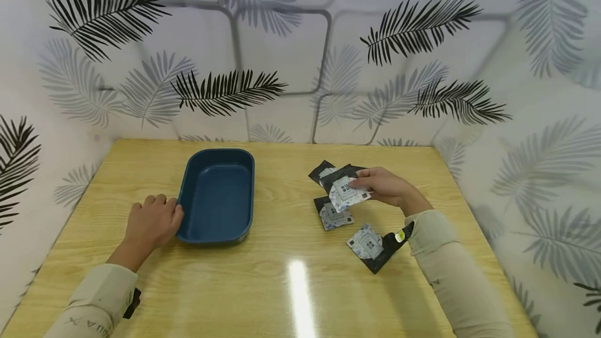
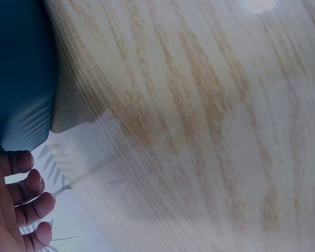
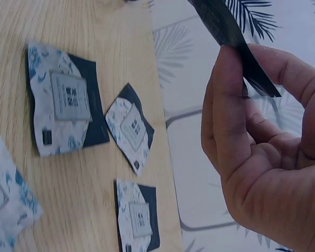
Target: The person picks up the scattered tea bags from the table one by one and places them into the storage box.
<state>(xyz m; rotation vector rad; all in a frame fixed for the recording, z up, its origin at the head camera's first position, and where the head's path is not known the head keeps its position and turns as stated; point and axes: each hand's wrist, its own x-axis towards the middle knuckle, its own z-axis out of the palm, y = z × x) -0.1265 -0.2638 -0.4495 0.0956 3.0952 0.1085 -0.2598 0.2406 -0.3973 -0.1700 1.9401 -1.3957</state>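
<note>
My left hand (image 1: 152, 220) is at the left rim of a deep blue plastic basin (image 1: 217, 202), thumb side against the edge. In the left wrist view its curled fingers (image 2: 34, 210) show beside the basin's outer wall; the thumb is hidden. My right hand (image 1: 382, 185) pinches a flat sachet (image 1: 346, 192), black with a white and blue floral part and a grey label. The right wrist view shows this sachet (image 3: 226, 26) edge-on between thumb and fingers, raised over the table. Below it lie several similar sachets, among them one (image 1: 334, 214) partly overlapped in the head view.
Nearest to me on the right lies another sachet (image 1: 366, 244), close to the right sleeve (image 1: 451, 260). A sachet (image 1: 324, 169) lies farther back. The light wood table (image 1: 263, 286) meets a leaf-patterned cloth (image 1: 291, 51) at the back and sides.
</note>
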